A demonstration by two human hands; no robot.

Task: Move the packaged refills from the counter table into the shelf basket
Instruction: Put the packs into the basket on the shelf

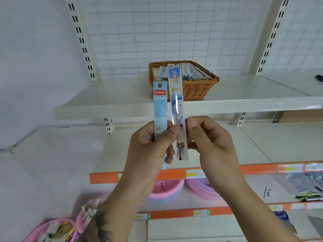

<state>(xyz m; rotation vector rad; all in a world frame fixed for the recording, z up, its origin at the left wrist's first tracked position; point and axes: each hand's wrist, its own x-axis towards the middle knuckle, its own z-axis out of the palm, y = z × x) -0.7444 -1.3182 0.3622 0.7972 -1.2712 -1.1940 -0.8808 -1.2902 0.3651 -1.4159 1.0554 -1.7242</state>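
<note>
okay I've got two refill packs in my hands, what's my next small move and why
Probably lift both hands toward the brown wicker basket on the white shelf: the left hand grips the blue packaged refill, the right hand pinches the clear one, both below its rim.

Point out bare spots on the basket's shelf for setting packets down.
Bare shelf left of the wicker basket, up to the slotted upright, and right of it toward the far upright. The basket itself is crowded with packets. Both hands, left and right, hold refill packs.
</note>
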